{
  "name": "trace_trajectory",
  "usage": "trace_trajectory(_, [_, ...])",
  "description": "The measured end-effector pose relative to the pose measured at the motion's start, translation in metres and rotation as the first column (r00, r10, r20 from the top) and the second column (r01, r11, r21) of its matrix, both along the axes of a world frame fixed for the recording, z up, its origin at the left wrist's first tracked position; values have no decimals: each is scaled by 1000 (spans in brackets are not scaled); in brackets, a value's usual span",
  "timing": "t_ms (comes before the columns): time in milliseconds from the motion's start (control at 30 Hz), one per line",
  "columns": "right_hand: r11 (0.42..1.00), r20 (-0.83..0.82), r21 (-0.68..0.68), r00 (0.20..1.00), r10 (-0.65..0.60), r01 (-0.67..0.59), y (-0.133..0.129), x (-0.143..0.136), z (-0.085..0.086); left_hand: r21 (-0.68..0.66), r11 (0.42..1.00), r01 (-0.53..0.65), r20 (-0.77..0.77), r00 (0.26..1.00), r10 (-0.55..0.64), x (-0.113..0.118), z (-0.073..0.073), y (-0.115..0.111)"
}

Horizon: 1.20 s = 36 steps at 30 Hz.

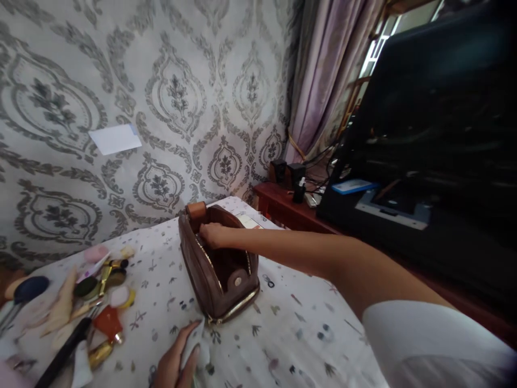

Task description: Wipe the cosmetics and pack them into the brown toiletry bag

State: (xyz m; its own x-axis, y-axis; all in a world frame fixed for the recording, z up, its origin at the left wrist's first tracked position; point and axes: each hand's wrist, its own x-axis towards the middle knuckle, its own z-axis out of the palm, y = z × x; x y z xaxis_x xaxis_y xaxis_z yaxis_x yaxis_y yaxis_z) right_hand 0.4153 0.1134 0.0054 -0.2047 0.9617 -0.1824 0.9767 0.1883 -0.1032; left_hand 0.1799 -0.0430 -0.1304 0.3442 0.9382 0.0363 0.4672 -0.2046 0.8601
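Note:
A brown bag [194,280] with an unzipped gold zipper stands open on the patterned white cloth. My right hand [212,236] reaches inside it near the far end; its fingers are partly hidden by the bag's side, and I cannot make out whether they hold anything. Just in front of the bag's near corner, at the bottom of the view, my left hand [180,358] pinches a crumpled whitish piece of tissue or cloth [197,347] between thumb and fingers.
Cosmetics, with an orange-red bottle [108,322], a black-handled item [64,353] and a dark blue round item [31,289], lie at the left. A flat card [248,220] lies behind the bag. A red-brown table [278,202] and a large black screen [424,134] are at the right.

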Motion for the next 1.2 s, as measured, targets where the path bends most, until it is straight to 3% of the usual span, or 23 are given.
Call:
trace_trajectory(133, [983,-61,181,998,28,-16,-41,10,73,14,1000,10,80,997,-11,-3,18,0])
trace_trajectory(200, [946,-111,323,993,27,10,-69,19,94,31,999,25,86,996,-28,-4,20,-1])
trace_trajectory(233, [920,-143,391,989,22,37,-85,24,97,44,998,37,81,996,-40,-5,20,-2])
trace_trajectory(333, [845,-265,522,964,30,117,-131,39,76,111,994,13,92,996,-23,-2,19,-6])
trace_trajectory(500, [819,-409,545,910,73,179,-189,57,20,182,983,-15,103,995,-3,6,18,-7])
trace_trajectory(600, [807,-445,561,889,108,183,-205,66,10,184,983,-25,96,995,8,6,17,-7])
trace_trajectory(733, [780,-466,599,871,157,180,-209,68,11,198,980,-26,107,994,4,5,15,-7])
trace_trajectory(967, [743,-489,651,835,252,157,-202,42,7,151,987,-49,111,993,32,5,7,0])
trace_trajectory(1200, [802,-611,594,682,402,58,-181,0,5,108,994,7,152,988,-23,5,3,3])
